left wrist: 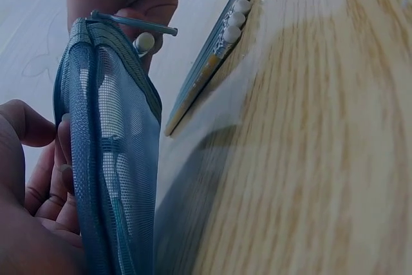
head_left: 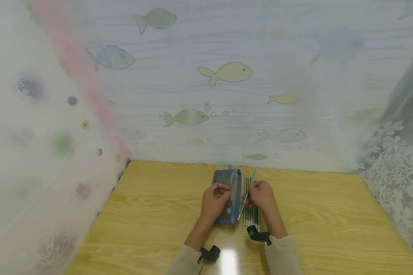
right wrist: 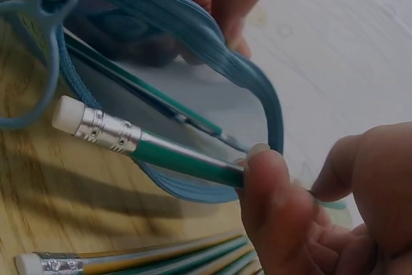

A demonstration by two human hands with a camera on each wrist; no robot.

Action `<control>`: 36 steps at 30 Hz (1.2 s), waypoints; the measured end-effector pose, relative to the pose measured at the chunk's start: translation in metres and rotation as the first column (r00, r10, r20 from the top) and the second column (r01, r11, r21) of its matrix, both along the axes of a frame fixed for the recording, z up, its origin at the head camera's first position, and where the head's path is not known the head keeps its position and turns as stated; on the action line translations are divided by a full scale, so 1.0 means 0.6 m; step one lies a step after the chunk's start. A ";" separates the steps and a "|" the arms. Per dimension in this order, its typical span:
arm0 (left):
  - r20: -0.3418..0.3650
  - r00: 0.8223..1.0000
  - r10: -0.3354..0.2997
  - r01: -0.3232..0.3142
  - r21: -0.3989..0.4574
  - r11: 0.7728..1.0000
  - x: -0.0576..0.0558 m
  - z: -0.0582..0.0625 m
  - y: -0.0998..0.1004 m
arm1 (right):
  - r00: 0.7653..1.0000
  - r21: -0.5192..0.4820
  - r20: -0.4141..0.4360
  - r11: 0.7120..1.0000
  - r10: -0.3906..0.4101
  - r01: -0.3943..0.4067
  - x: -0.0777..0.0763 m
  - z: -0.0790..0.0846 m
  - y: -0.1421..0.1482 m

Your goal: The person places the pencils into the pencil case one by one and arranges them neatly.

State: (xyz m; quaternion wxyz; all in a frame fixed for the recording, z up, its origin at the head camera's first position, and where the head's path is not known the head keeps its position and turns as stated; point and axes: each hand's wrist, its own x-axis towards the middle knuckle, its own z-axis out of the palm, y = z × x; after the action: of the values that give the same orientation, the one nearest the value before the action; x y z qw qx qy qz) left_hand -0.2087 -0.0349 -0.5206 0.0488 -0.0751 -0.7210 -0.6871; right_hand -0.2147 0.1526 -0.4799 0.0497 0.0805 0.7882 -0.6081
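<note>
Obs.: L hand pinches the open zip rim of the blue mesh pouch on the wood-grain table, some fingers hidden behind it; R hand pinches a slim, glossy green pencil w/ white eraser and crimped metal ferrule, just beside the opening. Pencil's far end partly hidden by fingers; pouch contents, incl. another green pencil, blurred. Adj. row of pencils partly covered by R hand.

Hazy light leaves a white glare on the near tabletop; the wrist views are dimmer, with soft shadows and a blurred fish-print backdrop.
</note>
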 end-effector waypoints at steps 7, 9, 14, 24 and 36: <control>-0.008 1.000 0.004 -0.004 0.018 1.000 0.002 0.004 0.002 | 0.999 -0.018 -0.024 0.999 0.034 -0.034 0.001 -0.002 -0.009; -0.006 1.000 0.002 -0.002 0.021 1.000 0.003 0.005 0.002 | 0.998 -0.008 -0.037 0.999 0.047 -0.047 0.002 -0.006 -0.010; 0.002 1.000 -0.003 0.003 0.016 1.000 0.004 0.006 0.003 | 0.998 0.035 -0.039 0.998 0.056 -0.055 0.002 -0.016 -0.012; 0.014 1.000 -0.014 0.014 0.016 1.000 0.006 0.002 0.004 | 0.996 0.078 -0.080 0.996 0.046 -0.040 -0.002 -0.028 -0.019; 0.012 1.000 -0.007 0.007 0.024 1.000 0.004 0.006 0.001 | 0.984 -0.131 -0.139 0.987 -0.109 0.091 -0.011 -0.033 -0.027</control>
State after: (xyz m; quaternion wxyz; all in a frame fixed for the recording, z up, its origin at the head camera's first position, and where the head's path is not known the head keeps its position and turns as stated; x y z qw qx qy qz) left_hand -0.2061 -0.0343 -0.5168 0.0428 -0.0728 -0.7128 -0.6963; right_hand -0.2211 0.1366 -0.4997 -0.0339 0.0722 0.7452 -0.6620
